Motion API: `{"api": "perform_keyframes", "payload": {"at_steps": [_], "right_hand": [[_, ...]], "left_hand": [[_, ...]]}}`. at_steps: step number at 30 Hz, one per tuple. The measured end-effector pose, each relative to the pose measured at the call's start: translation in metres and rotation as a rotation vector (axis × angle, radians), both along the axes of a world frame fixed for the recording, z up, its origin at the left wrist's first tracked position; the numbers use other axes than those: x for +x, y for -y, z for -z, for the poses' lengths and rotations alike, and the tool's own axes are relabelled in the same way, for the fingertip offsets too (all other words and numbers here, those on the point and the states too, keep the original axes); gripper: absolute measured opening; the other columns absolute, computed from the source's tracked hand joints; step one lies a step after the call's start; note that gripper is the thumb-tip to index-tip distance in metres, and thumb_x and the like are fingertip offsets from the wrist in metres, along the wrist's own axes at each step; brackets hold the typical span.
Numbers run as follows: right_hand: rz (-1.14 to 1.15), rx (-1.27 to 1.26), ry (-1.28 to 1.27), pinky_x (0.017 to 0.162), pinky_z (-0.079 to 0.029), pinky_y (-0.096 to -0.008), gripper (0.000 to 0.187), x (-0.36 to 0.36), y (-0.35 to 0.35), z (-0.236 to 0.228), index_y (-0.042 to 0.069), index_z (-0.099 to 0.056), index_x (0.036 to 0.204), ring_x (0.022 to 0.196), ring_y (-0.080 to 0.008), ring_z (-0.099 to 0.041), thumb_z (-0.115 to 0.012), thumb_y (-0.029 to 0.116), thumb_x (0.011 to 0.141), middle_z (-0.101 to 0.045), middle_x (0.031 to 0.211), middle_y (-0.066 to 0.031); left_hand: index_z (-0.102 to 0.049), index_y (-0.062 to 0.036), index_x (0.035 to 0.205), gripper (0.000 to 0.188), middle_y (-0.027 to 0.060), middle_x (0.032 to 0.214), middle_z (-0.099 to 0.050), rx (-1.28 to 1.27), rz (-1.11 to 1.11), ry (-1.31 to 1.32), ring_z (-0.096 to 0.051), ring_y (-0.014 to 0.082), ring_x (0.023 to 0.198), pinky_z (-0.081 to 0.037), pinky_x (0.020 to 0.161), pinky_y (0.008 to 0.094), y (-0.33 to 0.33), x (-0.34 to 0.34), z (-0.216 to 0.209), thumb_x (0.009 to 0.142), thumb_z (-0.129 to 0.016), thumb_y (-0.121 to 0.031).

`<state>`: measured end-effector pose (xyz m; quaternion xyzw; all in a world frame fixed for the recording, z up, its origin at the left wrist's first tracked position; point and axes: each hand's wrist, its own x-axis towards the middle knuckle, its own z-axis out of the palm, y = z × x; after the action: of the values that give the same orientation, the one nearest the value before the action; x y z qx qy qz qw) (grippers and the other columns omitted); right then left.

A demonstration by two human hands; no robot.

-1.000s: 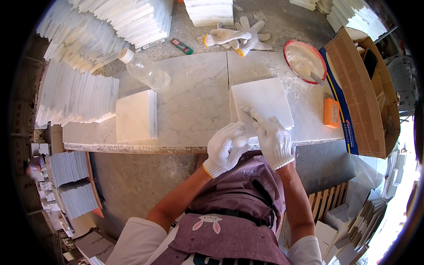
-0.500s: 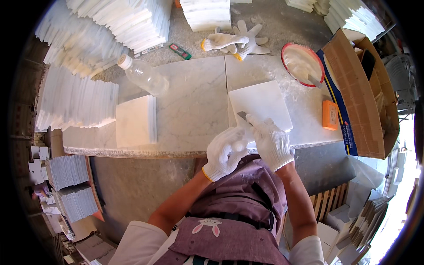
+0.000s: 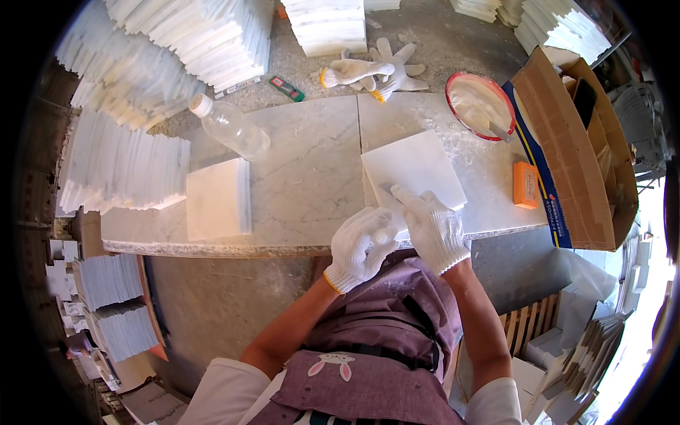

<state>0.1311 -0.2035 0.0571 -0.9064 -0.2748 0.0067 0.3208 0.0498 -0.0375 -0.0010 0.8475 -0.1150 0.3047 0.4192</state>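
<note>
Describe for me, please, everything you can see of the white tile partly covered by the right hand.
The tile is flat, white and straight-edged, with a smooth, plain face that looks like stone. It lies face up on the worktop, near its front edge and turned slightly askew to it. Its far part is uncovered; the right hand hides some of the near part, and whether the fingers press on it is unclear. Whether another tile lies beneath cannot be told.

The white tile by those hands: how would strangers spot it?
Start at the grey-veined stone tabletop, right of its dark seam. There lies a square white tile, lower in view and left of the red-rimmed bowl. Unlike the stacked tiles at left, it sits askew, the right hand overlapping it.
</note>
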Motion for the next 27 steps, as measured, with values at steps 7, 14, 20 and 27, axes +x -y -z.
{"api": "perform_keyframes", "payload": {"at_steps": [7, 14, 20, 27], "right_hand": [[-0.046, -0.312, -0.165, 0.071, -0.054, -0.0496, 0.040, -0.017, 0.015, -0.028, 0.018, -0.063, 0.135, 0.080, -0.0407, -0.066, -0.058, 0.012, 0.095, -0.063, 0.090, -0.0198], [0.010, 0.044, -0.122, 0.073, -0.054, -0.0478, 0.037, -0.003, 0.005, -0.016, 0.015, -0.066, 0.131, 0.080, -0.0410, -0.066, -0.058, 0.011, 0.096, -0.065, 0.092, -0.0204], [-0.028, -0.125, -0.088, 0.070, -0.056, -0.0474, 0.031, -0.013, 0.012, -0.019, 0.012, -0.068, 0.124, 0.085, -0.0405, -0.069, -0.056, 0.012, 0.096, -0.066, 0.094, -0.0240], [0.085, 0.282, -0.258, 0.062, -0.053, -0.0329, 0.037, -0.051, 0.048, -0.013, 0.004, -0.064, 0.134, 0.070, -0.0216, -0.062, -0.063, 0.006, 0.098, -0.063, 0.091, -0.0128]], "left_hand": [[-0.065, -0.0063, 0.115, 0.041, 0.0121, 0.116, -0.072, 0.008, 0.008, 0.001, -0.069, 0.0375, 0.108, -0.055, 0.093, 0.0438, -0.003, 0.001, 0.004, 0.079, -0.082, -0.016], [-0.065, -0.0064, 0.116, 0.041, 0.0110, 0.116, -0.072, -0.038, -0.039, -0.034, -0.069, 0.0358, 0.108, -0.056, 0.091, 0.0423, 0.001, -0.002, -0.001, 0.080, -0.082, -0.017], [-0.065, -0.0063, 0.117, 0.042, 0.0113, 0.116, -0.072, -0.016, -0.025, -0.053, -0.069, 0.0342, 0.106, -0.055, 0.090, 0.0396, 0.001, -0.002, -0.005, 0.080, -0.082, -0.015], [-0.069, -0.0037, 0.112, 0.030, 0.0120, 0.116, -0.072, -0.363, -0.093, -0.197, -0.068, 0.0248, 0.107, -0.053, 0.093, 0.0331, -0.008, -0.008, -0.011, 0.083, -0.078, -0.001]]}}
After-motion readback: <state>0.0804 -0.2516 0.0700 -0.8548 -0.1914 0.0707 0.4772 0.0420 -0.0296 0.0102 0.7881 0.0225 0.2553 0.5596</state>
